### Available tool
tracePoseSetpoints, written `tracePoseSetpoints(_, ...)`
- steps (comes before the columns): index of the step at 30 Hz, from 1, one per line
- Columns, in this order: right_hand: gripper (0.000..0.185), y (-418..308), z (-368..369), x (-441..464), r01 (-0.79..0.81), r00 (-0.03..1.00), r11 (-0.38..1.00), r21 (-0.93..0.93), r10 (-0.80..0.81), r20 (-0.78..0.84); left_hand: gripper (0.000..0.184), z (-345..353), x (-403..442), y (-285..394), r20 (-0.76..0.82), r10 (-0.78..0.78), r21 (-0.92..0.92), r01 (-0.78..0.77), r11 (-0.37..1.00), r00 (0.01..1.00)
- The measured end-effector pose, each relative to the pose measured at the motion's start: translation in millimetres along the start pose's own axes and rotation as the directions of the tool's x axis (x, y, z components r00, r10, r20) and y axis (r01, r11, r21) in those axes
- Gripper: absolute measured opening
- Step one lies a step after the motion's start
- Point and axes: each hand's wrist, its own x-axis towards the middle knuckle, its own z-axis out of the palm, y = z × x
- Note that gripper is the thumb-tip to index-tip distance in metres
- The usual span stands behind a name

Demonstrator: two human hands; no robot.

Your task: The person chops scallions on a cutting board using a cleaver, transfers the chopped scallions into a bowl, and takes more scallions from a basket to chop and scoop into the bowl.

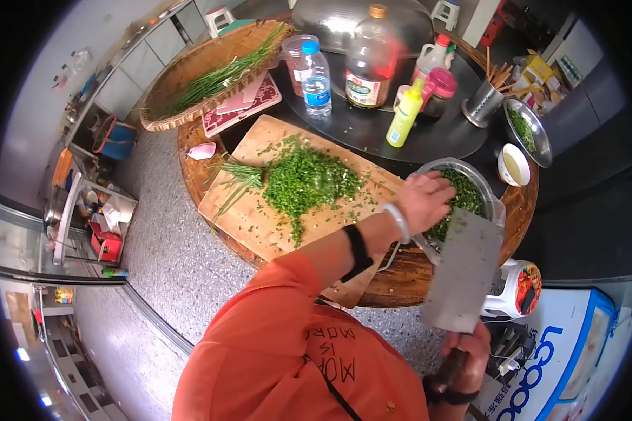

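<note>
My right hand [467, 351] grips the dark handle of a cleaver [463, 274] at the lower right. Its broad blade reaches up to a bowl [486, 184] of chopped greens [467, 193], with green bits stuck near the far end. Over the bowl's left side is my left hand [428, 200], its fingers stretched out at the greens; the fingertips are only partly clear. Left of it, a wooden cutting board [249, 217] bears a heap of finely chopped green stalks [305, 175] beside a small uncut bunch [242, 177].
A woven basket [165, 84] of long green stalks stands back left. Behind the board are a water bottle [316, 88], a large sauce bottle [369, 59] and a yellow-green bottle [405, 116]. A white bowl [514, 165] and a metal bowl [544, 144] sit at the right edge.
</note>
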Motion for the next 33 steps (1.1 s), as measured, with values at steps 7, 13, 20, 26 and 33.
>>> tracePoseSetpoints(7, 0.012, 84.4, 53.1, 92.3, -0.043, 0.985, 0.962, -0.27, 0.086, 0.149, 0.028, -142.8, -84.0, -62.9, -0.244, -0.22, 0.124, 0.255, 0.959, 0.945)
tracePoseSetpoints(13, 0.014, 84.5, 84.5, 136.3, -0.064, 0.99, 0.932, -0.357, 0.104, 0.096, 0.056, -170.4, -126.3, -105.3, -0.129, -0.369, 0.23, 0.39, 0.892, 0.92)
tracePoseSetpoints(20, 0.013, 88.3, 101.6, 181.0, -0.104, 0.97, 0.897, -0.429, 0.187, 0.157, 0.08, -167.6, -114.4, -130.8, 0.04, -0.499, 0.222, 0.479, 0.849, 0.866)
tracePoseSetpoints(26, 0.015, 100.3, 156.0, 181.2, -0.08, 0.937, 0.84, -0.537, 0.247, 0.246, 0.067, -149.1, -112.4, -123.0, -0.055, -0.511, 0.041, 0.514, 0.857, 0.858)
tracePoseSetpoints(33, 0.014, 119.4, 177.4, 149.4, -0.139, 0.914, 0.879, -0.455, 0.291, 0.283, 0.055, -147.1, -118.2, -96.0, -0.197, -0.541, -0.086, 0.535, 0.84, 0.818)
